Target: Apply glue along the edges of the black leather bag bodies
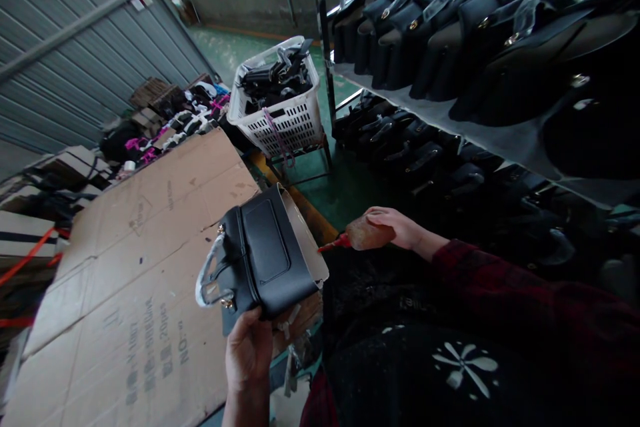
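Note:
A black handbag (267, 237) lies tilted over the edge of the cardboard, its pale inner edge facing me. Clear wrap covers its handle (206, 275), which points left. My left hand (249, 347) grips the bag at its lower corner, fingers partly hidden beneath it. In my right hand (393, 223) is a glue bottle (369, 233) with amber contents and a red nozzle. The nozzle tip is at the pale open edge of the bag; whether it touches I cannot tell.
Flattened cardboard (135, 267) covers the table on the left. A white plastic basket (280, 120) with black pieces stands on a metal stand ahead. To the right, a rack shelf (500, 123) carries several black handbags. Piled materials (170, 117) lie beyond the table.

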The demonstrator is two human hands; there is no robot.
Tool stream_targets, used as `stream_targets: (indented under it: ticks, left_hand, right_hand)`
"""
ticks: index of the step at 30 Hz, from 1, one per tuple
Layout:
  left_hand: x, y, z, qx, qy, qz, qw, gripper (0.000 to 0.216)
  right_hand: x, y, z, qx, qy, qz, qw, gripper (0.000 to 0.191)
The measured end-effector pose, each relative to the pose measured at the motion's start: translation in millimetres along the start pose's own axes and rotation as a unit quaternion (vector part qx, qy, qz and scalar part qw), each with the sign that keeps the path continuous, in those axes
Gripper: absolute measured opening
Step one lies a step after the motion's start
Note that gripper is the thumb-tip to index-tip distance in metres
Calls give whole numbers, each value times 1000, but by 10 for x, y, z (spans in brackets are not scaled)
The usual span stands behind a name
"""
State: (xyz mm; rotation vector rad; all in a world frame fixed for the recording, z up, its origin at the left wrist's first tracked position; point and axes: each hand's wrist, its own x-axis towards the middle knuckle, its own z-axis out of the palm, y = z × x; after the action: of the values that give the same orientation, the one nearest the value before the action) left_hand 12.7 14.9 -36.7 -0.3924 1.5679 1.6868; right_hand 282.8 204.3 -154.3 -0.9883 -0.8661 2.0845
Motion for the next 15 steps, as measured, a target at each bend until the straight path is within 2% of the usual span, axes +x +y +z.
stream_targets:
  ticks: [6,10,15]
  left_hand:
    - [35,-27,-20,-1,-16,17,1000,20]
    - [4,-36,-1,16,-32,26,999,19]
    - [-47,-44,24,8,-22,18,1000,20]
  right_hand:
    - [62,-17,46,-4,-4,6,1000,33]
    - [-12,-28,-15,-21,-16,29,999,32]
    - [-146,-7,-88,3,-36,63,997,28]
